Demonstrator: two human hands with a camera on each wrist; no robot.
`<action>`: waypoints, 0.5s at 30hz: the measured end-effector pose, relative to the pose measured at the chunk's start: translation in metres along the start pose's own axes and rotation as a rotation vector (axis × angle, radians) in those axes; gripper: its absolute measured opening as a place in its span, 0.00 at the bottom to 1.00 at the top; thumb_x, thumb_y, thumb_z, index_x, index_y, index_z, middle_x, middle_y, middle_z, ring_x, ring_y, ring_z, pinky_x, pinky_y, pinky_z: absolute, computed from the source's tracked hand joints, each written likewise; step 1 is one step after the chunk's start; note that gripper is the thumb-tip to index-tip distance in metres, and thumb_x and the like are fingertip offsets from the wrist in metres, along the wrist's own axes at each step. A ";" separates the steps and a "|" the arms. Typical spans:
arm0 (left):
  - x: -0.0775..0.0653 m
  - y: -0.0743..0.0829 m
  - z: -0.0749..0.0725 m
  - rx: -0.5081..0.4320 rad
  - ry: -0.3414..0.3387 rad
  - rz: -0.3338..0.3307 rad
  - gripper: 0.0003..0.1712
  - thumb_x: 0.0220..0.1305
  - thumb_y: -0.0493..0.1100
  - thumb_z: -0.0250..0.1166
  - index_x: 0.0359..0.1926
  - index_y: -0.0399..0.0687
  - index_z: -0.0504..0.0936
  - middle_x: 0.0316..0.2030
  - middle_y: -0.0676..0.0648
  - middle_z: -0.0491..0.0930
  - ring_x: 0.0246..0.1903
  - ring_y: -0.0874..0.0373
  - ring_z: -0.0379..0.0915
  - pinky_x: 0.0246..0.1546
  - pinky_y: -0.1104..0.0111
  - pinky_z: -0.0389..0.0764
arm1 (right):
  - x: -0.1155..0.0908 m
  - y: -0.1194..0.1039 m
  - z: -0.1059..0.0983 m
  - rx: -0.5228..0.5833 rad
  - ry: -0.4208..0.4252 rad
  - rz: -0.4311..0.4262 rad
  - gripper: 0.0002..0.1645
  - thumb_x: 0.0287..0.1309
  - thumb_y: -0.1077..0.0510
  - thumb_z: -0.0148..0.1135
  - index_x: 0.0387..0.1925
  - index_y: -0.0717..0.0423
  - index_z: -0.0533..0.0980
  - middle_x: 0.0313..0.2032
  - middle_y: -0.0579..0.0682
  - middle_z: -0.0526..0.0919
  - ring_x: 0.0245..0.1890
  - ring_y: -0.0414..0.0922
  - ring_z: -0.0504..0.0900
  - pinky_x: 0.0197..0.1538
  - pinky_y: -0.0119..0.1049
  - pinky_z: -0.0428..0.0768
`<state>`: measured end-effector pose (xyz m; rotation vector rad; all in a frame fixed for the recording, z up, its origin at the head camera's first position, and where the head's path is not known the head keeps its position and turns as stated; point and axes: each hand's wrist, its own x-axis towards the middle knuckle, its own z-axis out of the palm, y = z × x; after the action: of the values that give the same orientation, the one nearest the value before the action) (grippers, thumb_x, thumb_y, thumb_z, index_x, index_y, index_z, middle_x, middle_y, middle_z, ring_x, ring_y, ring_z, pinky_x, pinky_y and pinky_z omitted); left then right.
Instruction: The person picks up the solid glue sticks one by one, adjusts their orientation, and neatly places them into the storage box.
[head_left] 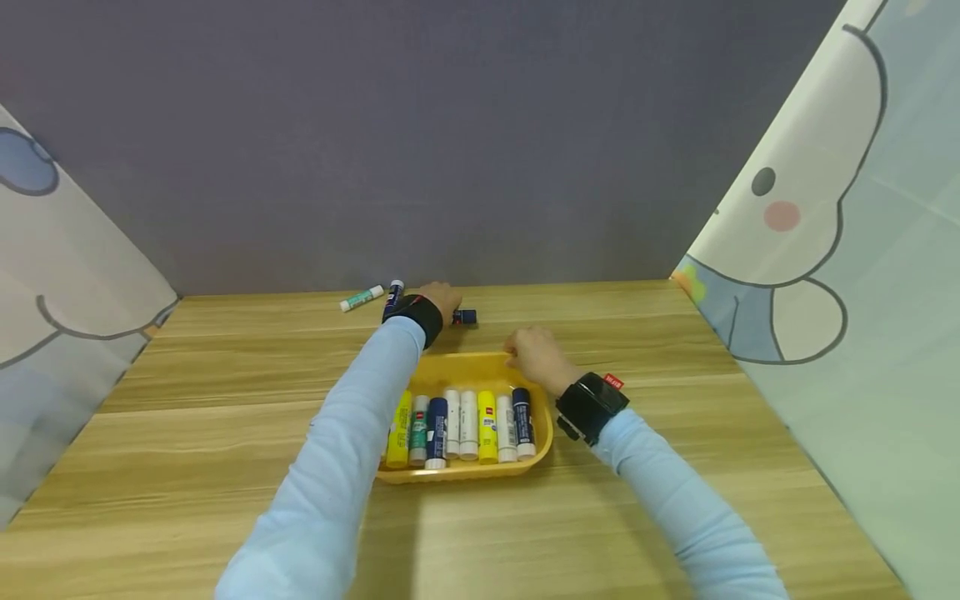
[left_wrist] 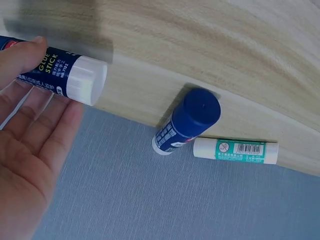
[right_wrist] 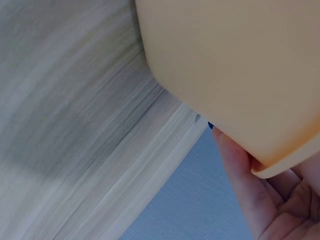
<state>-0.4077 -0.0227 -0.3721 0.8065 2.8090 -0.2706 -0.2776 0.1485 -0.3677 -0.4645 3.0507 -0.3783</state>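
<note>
Beyond the yellow plastic bin (head_left: 468, 477), my left hand (head_left: 442, 298) pinches a navy glue stick (left_wrist: 56, 71) between thumb and fingers, its white end pointing away from the palm. Close to that hand, a second navy glue stick (left_wrist: 186, 122) stands tilted in the left wrist view. Beside it lies a slim green-and-white glue stick (left_wrist: 236, 151). My right hand (head_left: 538, 358) holds the bin at its far right corner, fingers at the rim (right_wrist: 290, 160). Inside the bin several glue sticks lie side by side, yellow (head_left: 487, 427), white, navy and green; my left forearm covers its left end.
The wooden table (head_left: 225, 433) ends at a grey upright panel (head_left: 420, 150) just behind the loose glue sticks. Panels with cartoon prints (head_left: 810, 217) border the left and right sides.
</note>
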 end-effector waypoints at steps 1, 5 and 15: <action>0.001 -0.001 -0.001 0.007 0.005 -0.003 0.11 0.61 0.37 0.59 0.45 0.45 0.78 0.44 0.44 0.79 0.44 0.48 0.73 0.47 0.59 0.75 | 0.000 0.000 0.000 -0.001 -0.002 -0.002 0.04 0.51 0.60 0.65 0.28 0.58 0.81 0.24 0.49 0.79 0.24 0.43 0.70 0.32 0.32 0.68; 0.000 -0.003 -0.008 0.016 0.020 -0.017 0.12 0.60 0.37 0.59 0.46 0.45 0.79 0.45 0.43 0.79 0.45 0.47 0.74 0.47 0.57 0.76 | 0.002 0.000 0.001 0.004 -0.003 0.002 0.06 0.52 0.60 0.65 0.31 0.59 0.82 0.28 0.51 0.82 0.27 0.45 0.73 0.36 0.36 0.72; -0.017 -0.006 -0.034 0.009 0.034 -0.023 0.10 0.56 0.38 0.61 0.41 0.44 0.80 0.40 0.45 0.80 0.41 0.49 0.75 0.42 0.58 0.76 | 0.003 0.003 0.002 0.025 0.011 0.005 0.11 0.52 0.61 0.64 0.38 0.61 0.81 0.37 0.55 0.84 0.35 0.49 0.78 0.46 0.41 0.75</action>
<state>-0.4015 -0.0282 -0.3347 0.7891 2.8521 -0.2754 -0.2815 0.1500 -0.3702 -0.4546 3.0535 -0.4198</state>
